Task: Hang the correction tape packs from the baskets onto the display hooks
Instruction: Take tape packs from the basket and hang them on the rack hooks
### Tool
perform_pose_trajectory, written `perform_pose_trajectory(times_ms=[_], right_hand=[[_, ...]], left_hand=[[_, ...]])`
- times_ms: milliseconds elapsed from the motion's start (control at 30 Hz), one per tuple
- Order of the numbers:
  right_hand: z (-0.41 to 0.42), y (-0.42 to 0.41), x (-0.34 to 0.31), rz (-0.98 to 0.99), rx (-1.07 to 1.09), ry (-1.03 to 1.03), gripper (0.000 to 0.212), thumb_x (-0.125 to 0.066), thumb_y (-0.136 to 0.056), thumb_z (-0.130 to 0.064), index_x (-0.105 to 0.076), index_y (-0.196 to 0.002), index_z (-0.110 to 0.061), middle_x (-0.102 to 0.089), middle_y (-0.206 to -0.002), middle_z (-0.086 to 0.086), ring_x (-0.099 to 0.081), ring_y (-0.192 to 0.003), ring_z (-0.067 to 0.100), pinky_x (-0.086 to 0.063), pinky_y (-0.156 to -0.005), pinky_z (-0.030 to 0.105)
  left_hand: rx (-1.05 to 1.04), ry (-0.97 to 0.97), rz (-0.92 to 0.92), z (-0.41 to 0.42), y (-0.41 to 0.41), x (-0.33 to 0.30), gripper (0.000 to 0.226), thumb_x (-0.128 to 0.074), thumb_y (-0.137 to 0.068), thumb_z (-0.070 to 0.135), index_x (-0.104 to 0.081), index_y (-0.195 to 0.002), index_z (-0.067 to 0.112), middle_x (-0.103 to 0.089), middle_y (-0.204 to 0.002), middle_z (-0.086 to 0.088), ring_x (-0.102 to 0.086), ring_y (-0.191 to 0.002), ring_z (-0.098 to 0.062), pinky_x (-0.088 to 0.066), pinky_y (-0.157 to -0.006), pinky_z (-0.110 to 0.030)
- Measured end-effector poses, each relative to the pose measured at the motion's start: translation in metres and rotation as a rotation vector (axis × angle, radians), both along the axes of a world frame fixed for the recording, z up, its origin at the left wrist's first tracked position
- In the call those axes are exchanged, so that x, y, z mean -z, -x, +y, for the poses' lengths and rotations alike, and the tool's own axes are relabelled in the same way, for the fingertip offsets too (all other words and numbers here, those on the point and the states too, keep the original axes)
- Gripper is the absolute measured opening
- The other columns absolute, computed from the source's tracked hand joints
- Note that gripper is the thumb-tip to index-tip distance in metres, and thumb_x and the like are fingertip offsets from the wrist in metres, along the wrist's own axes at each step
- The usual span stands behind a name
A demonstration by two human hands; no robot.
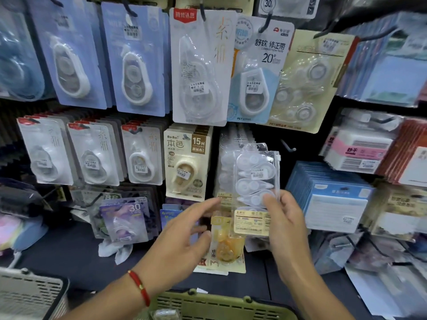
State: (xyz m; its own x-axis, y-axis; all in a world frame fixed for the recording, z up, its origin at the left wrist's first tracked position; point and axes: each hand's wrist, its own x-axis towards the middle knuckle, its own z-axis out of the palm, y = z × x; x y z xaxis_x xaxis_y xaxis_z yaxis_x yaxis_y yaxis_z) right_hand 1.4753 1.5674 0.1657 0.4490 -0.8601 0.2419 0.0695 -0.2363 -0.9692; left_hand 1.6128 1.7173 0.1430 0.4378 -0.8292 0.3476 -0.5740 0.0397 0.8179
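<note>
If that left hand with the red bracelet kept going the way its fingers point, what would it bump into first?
Most likely the clear multi-pack of correction tapes that the right hand holds. The left hand is open, fingertips aimed up and to the right at the pack's lower left edge. Depth is unclear; the hung packs behind could come first.

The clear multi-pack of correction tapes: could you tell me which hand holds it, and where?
The right hand pinches the clear multi-pack at its lower right edge; the left hand holds nothing.

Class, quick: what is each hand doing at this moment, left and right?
Left hand: open, fingers spread, holding nothing.
Right hand: holding the clear multi-pack of correction tapes up at the display.
</note>
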Motion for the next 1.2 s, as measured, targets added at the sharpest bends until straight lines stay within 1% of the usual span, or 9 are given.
perform_pose_trajectory(times_ms=[100,200,267,400,567,733,933,1067,1200], right_hand=[[-0.013,0.013,-0.009,0.007,0.118,0.056,0.034,-0.054,-0.091,-0.049,-0.055,-0.086,-0.016,-0.059,-0.077,0.017,-0.058,-0.073,0.035,-0.051,-0.072,0.058],[-0.032,0.029,-0.011,0.033,0.212,0.106,0.033,-0.054,-0.096,-0.042,-0.050,-0.081,-0.013,-0.051,-0.071,0.012,-0.049,-0.067,0.032,-0.044,-0.065,0.047],[-0.045,0.038,-0.007,0.047,0.234,0.109,0.034,-0.056,-0.101,-0.033,-0.046,-0.082,-0.006,-0.048,-0.070,0.006,-0.045,-0.066,0.024,-0.038,-0.062,0.040],[-0.057,0.050,-0.001,0.097,0.216,0.113,0.036,-0.057,-0.103,-0.026,-0.043,-0.081,-0.002,-0.048,-0.069,0.006,-0.046,-0.066,0.023,-0.037,-0.062,0.039],[-0.055,0.057,-0.002,0.125,0.175,0.104,0.036,-0.057,-0.103,-0.030,-0.046,-0.080,-0.005,-0.050,-0.070,0.013,-0.055,-0.066,0.032,-0.041,-0.062,0.039],[-0.050,0.054,-0.007,0.119,0.119,0.105,0.038,-0.056,-0.103,-0.031,-0.044,-0.084,0.000,-0.040,-0.070,0.003,-0.040,-0.065,0.021,-0.035,-0.062,0.038],[-0.051,0.044,0.000,0.156,0.141,0.149,0.041,-0.055,-0.103,-0.034,-0.035,-0.071,-0.018,-0.030,-0.060,-0.012,-0.028,-0.057,0.013,-0.029,-0.058,0.034],[-0.069,0.027,0.012,0.273,0.187,0.226,0.035,-0.050,-0.108,-0.040,-0.049,-0.081,-0.019,-0.047,-0.069,-0.007,-0.042,-0.063,0.012,-0.036,-0.062,0.037],[-0.097,-0.013,0.016,0.315,0.253,0.258,0.027,-0.042,-0.113,-0.035,-0.051,-0.094,-0.018,-0.051,-0.077,-0.006,-0.049,-0.073,0.017,-0.036,-0.061,0.037]], left_hand=[[-0.014,-0.055,-0.255,-0.019,0.006,-0.005,0.068,-0.057,-0.101,0.002,-0.040,-0.157,0.038,-0.031,-0.162,0.031,-0.020,-0.152,0.012,-0.019,-0.125,-0.014],[-0.003,-0.103,-0.475,-0.045,0.008,-0.009,0.072,-0.056,-0.099,0.001,-0.034,-0.161,0.031,-0.010,-0.170,0.024,0.000,-0.158,0.004,-0.003,-0.127,-0.015],[-0.030,-0.106,-0.570,-0.060,0.005,-0.008,0.075,-0.056,-0.094,-0.001,-0.036,-0.161,0.026,-0.007,-0.173,0.015,0.002,-0.161,-0.006,-0.006,-0.131,-0.026],[-0.131,-0.114,-0.637,-0.072,-0.003,0.001,0.075,-0.060,-0.091,0.000,-0.041,-0.159,0.023,-0.008,-0.175,0.011,-0.005,-0.162,-0.014,-0.021,-0.131,-0.043],[-0.160,-0.117,-0.697,-0.072,-0.004,0.010,0.079,-0.061,-0.084,-0.004,-0.043,-0.157,0.020,-0.010,-0.176,0.008,-0.007,-0.163,-0.016,-0.022,-0.131,-0.044],[-0.160,-0.170,-0.736,-0.068,-0.004,0.006,0.081,-0.059,-0.085,0.000,-0.038,-0.160,0.024,-0.003,-0.176,0.009,0.000,-0.163,-0.014,-0.019,-0.131,-0.043],[-0.163,-0.231,-0.913,-0.067,-0.011,0.003,0.087,-0.062,-0.083,0.003,-0.033,-0.163,0.021,0.002,-0.177,-0.002,0.006,-0.163,-0.022,-0.020,-0.131,-0.049],[-0.192,-0.218,-1.083,-0.074,-0.015,0.004,0.095,-0.065,-0.073,0.000,-0.036,-0.162,0.012,-0.005,-0.175,-0.015,-0.002,-0.162,-0.035,-0.020,-0.129,-0.052],[-0.234,-0.239,-1.154,-0.085,-0.018,0.008,0.098,-0.061,-0.075,0.004,-0.023,-0.166,0.012,0.003,-0.175,-0.016,0.002,-0.162,-0.038,-0.019,-0.130,-0.054]])
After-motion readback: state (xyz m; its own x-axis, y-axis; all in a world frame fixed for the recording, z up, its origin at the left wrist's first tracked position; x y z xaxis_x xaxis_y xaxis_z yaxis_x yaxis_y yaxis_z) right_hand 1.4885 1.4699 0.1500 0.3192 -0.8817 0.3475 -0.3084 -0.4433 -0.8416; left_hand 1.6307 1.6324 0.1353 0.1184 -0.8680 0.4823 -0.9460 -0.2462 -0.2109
